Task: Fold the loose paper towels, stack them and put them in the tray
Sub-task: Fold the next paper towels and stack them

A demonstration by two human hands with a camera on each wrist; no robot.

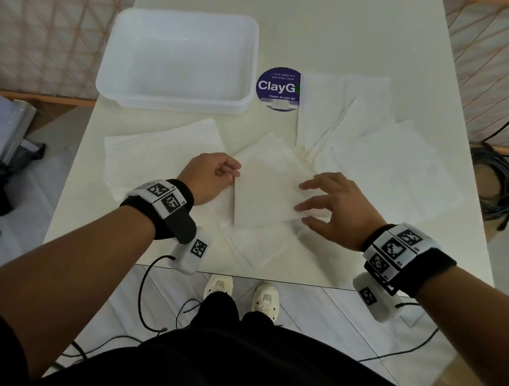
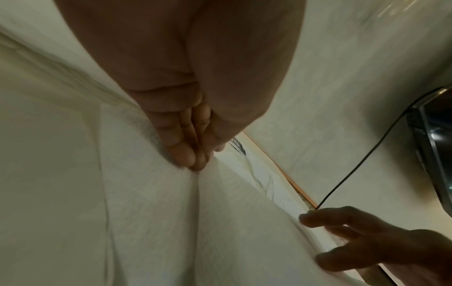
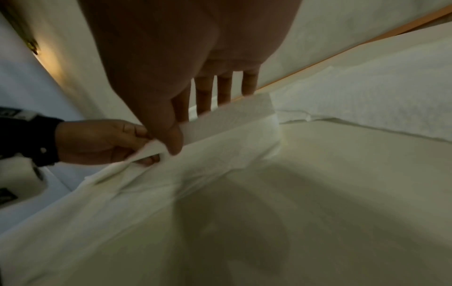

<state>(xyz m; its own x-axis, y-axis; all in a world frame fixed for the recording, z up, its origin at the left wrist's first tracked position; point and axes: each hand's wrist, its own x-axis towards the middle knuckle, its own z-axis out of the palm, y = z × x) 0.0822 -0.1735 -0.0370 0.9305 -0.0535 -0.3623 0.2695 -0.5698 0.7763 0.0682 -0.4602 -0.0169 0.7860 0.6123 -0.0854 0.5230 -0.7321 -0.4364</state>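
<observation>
A white paper towel point(image 1: 265, 190) lies partly folded in the middle of the white table point(image 1: 321, 30). My left hand point(image 1: 233, 173) pinches its left edge; in the left wrist view the fingertips point(image 2: 195, 164) close on a raised crease. My right hand point(image 1: 304, 203) has straight, spread fingers touching the towel's right edge, and in the right wrist view the thumb point(image 3: 173, 143) rests against the lifted flap point(image 3: 232, 114). Folded towels point(image 1: 159, 151) lie to the left. A loose pile of towels point(image 1: 372, 147) fans out at the right. The clear plastic tray point(image 1: 117, 60) stands empty at the back left.
A round purple sticker point(image 1: 278, 88) sits between the tray and the loose pile. More towel sheets point(image 1: 258, 248) reach toward the table's front edge. Coiled black cables point(image 1: 503, 182) lie on the floor at the right, and thin cables hang from both wrist cameras.
</observation>
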